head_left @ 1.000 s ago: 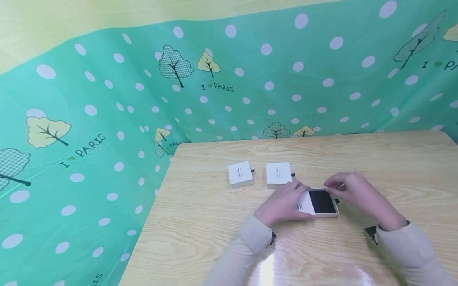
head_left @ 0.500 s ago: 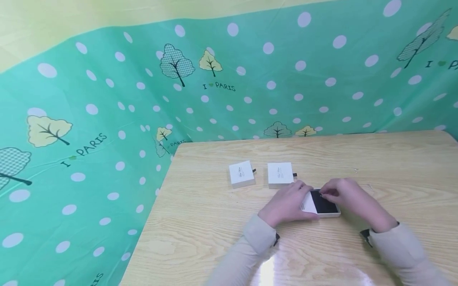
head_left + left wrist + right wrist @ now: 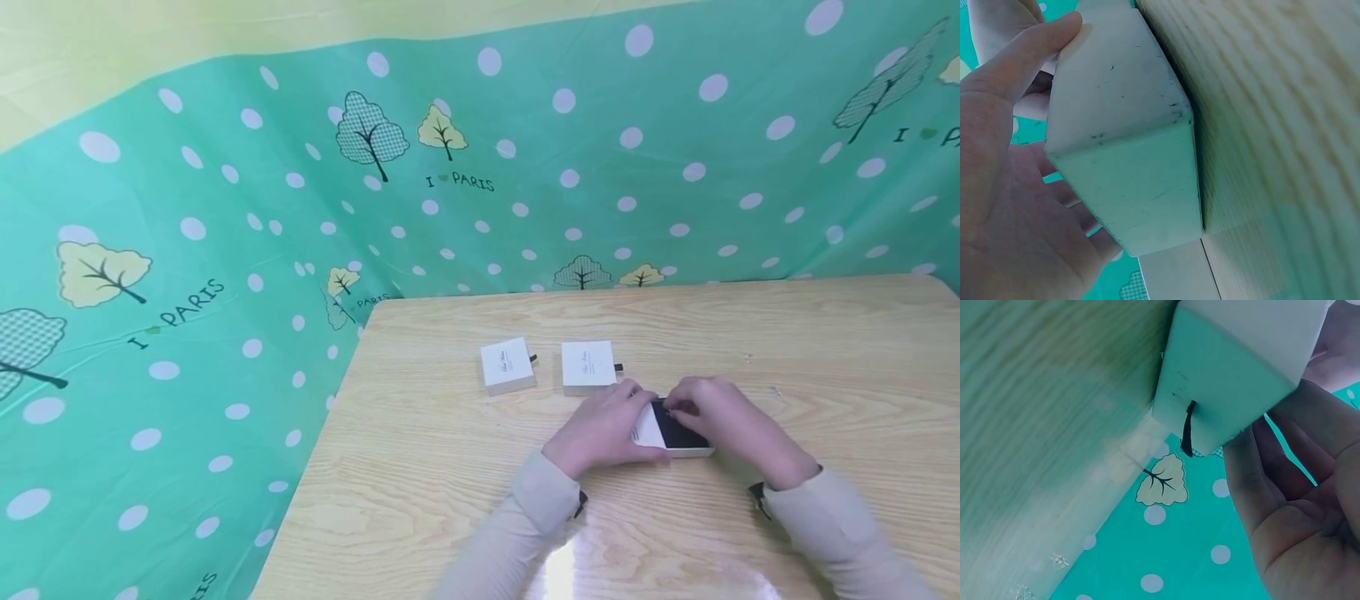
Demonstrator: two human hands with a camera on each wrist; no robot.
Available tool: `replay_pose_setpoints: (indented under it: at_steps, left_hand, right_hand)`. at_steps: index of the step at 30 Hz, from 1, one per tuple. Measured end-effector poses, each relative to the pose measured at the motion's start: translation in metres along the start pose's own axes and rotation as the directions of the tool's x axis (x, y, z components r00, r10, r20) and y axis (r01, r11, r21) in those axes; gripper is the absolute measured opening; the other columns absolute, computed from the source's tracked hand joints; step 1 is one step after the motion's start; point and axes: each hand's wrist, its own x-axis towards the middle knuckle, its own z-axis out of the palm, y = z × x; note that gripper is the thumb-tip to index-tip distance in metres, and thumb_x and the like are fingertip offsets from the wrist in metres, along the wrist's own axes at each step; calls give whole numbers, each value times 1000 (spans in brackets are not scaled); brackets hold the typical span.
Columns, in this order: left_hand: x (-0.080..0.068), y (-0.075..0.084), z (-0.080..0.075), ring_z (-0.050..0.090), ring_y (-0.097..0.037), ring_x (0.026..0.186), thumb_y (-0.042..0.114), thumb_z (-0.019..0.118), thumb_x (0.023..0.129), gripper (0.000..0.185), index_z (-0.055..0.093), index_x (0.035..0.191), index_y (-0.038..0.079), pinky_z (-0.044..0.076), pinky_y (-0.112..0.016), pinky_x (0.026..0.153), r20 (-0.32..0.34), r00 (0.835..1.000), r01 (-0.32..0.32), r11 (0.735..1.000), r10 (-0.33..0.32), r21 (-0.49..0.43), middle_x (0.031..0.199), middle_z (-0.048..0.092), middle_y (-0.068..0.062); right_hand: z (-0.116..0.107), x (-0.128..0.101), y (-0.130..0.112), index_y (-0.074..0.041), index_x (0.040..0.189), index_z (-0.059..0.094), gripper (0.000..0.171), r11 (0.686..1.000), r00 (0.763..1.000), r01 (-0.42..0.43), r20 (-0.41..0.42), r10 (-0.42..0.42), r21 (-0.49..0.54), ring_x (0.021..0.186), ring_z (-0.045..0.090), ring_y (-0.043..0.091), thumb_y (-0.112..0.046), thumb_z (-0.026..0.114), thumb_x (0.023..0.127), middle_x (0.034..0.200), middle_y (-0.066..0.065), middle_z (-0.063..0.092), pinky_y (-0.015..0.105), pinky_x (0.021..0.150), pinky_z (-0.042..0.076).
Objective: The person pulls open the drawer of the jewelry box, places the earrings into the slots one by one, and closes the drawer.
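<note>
A small white drawer box lies on the table, its tray slid out to the right and showing a black lining. My left hand grips the sleeve, thumb along the near side and fingers over the far side. In the left wrist view, that hand wraps the box's white end. Over the lining, my right hand pinches a tiny light-coloured item, mostly hidden by the fingertips. A black pull tab hangs from the tray's end in the right wrist view.
Two closed white boxes, one on the left and one nearer, stand behind the left hand. Two tiny sparkly pieces, one farther back and one closer, lie right of the box. A green dotted cloth hangs behind the wooden table.
My right hand has moved left from the tray's far right corner to over the black lining, fingertips lowered there. My left hand keeps its grip on the box.
</note>
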Motion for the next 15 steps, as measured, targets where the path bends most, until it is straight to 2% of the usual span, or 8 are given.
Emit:
replay_pose_setpoints:
  at_steps: [10, 15]
  left_hand:
    - [-1, 1, -1, 47, -2, 94, 67, 70, 79, 80, 53, 140, 19, 39, -11, 74, 1, 1000, 10, 1000, -10, 0, 123, 51, 8]
    - [0, 1, -1, 47, -2, 95, 67, 70, 79, 80, 53, 140, 19, 39, -11, 75, -2, 1000, 8, 1000, -8, 3, 123, 51, 8]
  right_hand:
    - [-2, 1, -4, 1, 83, 75, 11, 997, 1000, -10, 11, 11, -82, 73, 68, 23, 9, 77, 76, 78, 9, 70, 41, 67, 59]
    - [-4, 0, -5, 0, 80, 75, 10, 992, 1000, 6, 9, -5, -127, 71, 68, 21, 10, 77, 76, 75, 7, 68, 37, 64, 59]
